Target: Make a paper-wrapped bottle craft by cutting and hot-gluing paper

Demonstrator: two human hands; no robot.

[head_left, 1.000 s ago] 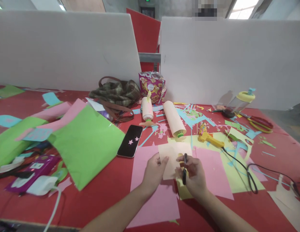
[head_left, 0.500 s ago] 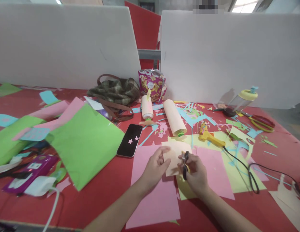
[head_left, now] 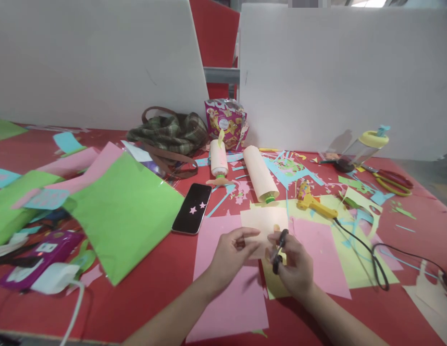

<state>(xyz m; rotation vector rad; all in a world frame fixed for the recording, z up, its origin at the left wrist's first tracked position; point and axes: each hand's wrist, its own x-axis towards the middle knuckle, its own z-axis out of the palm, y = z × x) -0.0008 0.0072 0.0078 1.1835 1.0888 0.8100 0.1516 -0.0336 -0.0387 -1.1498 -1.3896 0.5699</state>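
Note:
My right hand (head_left: 295,264) is closed on a small pair of scissors with black handles (head_left: 279,252), held over the right side of a cream sheet of paper (head_left: 261,220). The blades are blurred and partly behind the fingers; a small pale piece near the fingertips is too blurred to make out. Over the sheet's left part, my left hand (head_left: 229,254) has thumb and index finger stretched toward the scissors with a gap between them. Under the cream sheet lie a pink sheet (head_left: 230,302) and a pale yellow sheet (head_left: 276,283).
To the left are a phone (head_left: 191,211) with pink stars on it and a green sheet (head_left: 126,216). Two cream paper-wrapped tubes, one a long roll (head_left: 259,173), lie behind. A yellow glue gun (head_left: 315,206) with a black cord and red-yellow pliers (head_left: 392,180) are at right.
My left hand has moved right, its fingertips closer to the scissors. The scissors have tilted in my right hand. The view has tipped slightly downward.

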